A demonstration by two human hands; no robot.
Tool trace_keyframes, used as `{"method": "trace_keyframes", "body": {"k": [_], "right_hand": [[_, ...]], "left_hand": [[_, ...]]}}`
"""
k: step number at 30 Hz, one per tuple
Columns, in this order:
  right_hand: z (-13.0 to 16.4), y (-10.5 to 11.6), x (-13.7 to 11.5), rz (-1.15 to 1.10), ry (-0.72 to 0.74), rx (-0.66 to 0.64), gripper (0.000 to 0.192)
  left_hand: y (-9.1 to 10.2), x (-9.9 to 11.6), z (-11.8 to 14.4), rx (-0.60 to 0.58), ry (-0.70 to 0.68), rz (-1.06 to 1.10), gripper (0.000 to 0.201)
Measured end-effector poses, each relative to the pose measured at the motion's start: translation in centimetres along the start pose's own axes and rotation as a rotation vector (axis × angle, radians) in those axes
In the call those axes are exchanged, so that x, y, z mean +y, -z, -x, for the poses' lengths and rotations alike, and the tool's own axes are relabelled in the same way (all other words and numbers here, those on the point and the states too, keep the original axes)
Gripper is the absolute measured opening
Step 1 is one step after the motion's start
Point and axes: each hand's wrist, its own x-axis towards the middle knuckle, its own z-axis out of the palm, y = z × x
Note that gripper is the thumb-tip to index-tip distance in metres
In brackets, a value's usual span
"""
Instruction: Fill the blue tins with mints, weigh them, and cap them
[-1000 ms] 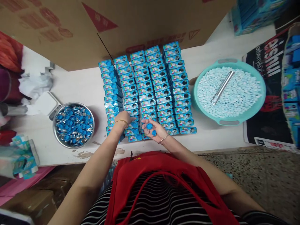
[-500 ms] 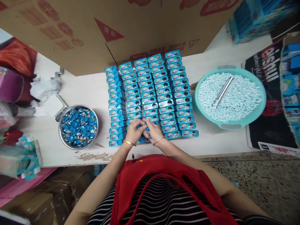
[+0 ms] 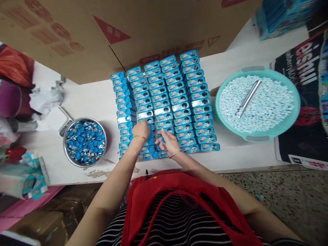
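Several rows of small blue tins (image 3: 179,102) stand packed together on the white table (image 3: 97,99), most with a round hole showing in the top. My left hand (image 3: 141,130) reaches over the second row from the left, fingers bent down onto a tin; what is under them is hidden. My right hand (image 3: 167,143) rests by the near end of the middle rows, fingers curled around small blue caps. A bracelet sits on each wrist.
A metal bowl (image 3: 64,143) full of blue caps (image 3: 84,140) stands to the left. On the right, a teal basin (image 3: 257,138) holds pale candies (image 3: 266,102) and a metal tube (image 3: 248,98). A big cardboard box (image 3: 153,27) overhangs the back. Clutter lies at the far left.
One second ago my right palm lay open with blue caps in it. The hands then met, and now my left hand has moved up the rows onto a tin farther away.
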Motion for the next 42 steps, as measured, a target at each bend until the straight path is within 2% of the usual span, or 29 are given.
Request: {"method": "trace_keyframes", "body": {"k": [2,4,6,8,10,11,13,15,18,22,25,27,30,32,34,38,40,42], "right_hand": [[-0.1,0.2,0.2,0.067,0.011,-0.004,0.052],[-0.2,0.3,0.0,0.256,0.083,-0.006,0.052],[-0.4,0.4,-0.6,0.62,0.241,-0.054,0.048],[-0.7,0.1,-1.4,1.082,0.368,-0.126,0.045],[-1.3,-0.4,-2.2,1.464,0.361,-0.199,0.05],[-1.7,-0.8,-2.5,1.582,0.321,-0.226,0.052],[-2.4,-1.4,-2.8,1.68,0.248,-0.276,0.056],[-2.9,-1.8,-2.7,1.668,0.209,-0.296,0.059],[-3.4,-1.9,-2.3,1.625,0.168,-0.295,0.065],[-3.8,-1.6,-1.9,1.633,0.17,-0.277,0.068],[-3.9,-1.4,-2.2,1.592,0.207,-0.278,0.062],[-3.6,-1.1,-2.5,1.418,0.262,-0.307,0.059],[-2.8,-0.6,-2.6,0.89,0.212,-0.273,0.065],[-2.2,-0.6,-2.4,0.551,0.075,-0.192,0.072],[-1.8,-0.8,-2.0,0.338,-0.028,-0.129,0.075],[-1.7,-1.4,-1.7,0.192,-0.021,-0.059,0.064],[-1.9,-1.4,-2.0,0.153,0.02,-0.039,0.059],[-2.1,-1.2,-2.6,0.062,0.018,-0.057,0.055]], "left_hand": [[-0.1,0.0,-0.1,-0.016,0.015,-0.019,0.025],[-0.3,-0.2,0.0,-0.012,0.021,-0.018,0.027],[-0.5,-0.5,0.3,-0.004,0.028,0.013,0.027],[-0.8,-0.7,0.6,0.031,0.022,0.062,0.028],[-0.9,-0.9,0.9,0.116,0.001,0.091,0.03],[-0.9,-1.0,1.0,0.169,-0.013,0.096,0.032],[-1.0,-1.1,1.0,0.25,-0.041,0.096,0.042],[-1.2,-1.4,0.7,0.264,-0.055,0.101,0.06],[-1.7,-1.8,0.0,0.185,-0.058,0.109,0.084],[-2.0,-2.0,-1.0,0.09,-0.058,0.124,0.092],[-1.7,-2.1,-1.0,0.085,-0.027,0.152,0.092],[-1.3,-2.3,-0.4,0.147,-0.041,0.189,0.086],[-1.4,-2.4,1.5,0.247,-0.185,0.407,0.054],[-2.0,-2.1,3.2,0.197,-0.349,0.637,0.031],[-2.8,-1.4,4.6,0.129,-0.433,0.819,0.015],[-3.1,-0.2,5.2,0.165,-0.336,0.936,0.005],[-2.3,-0.2,4.0,0.138,-0.237,0.825,0.007],[-1.1,-0.6,1.9,0.108,-0.112,0.626,0.012]]}}
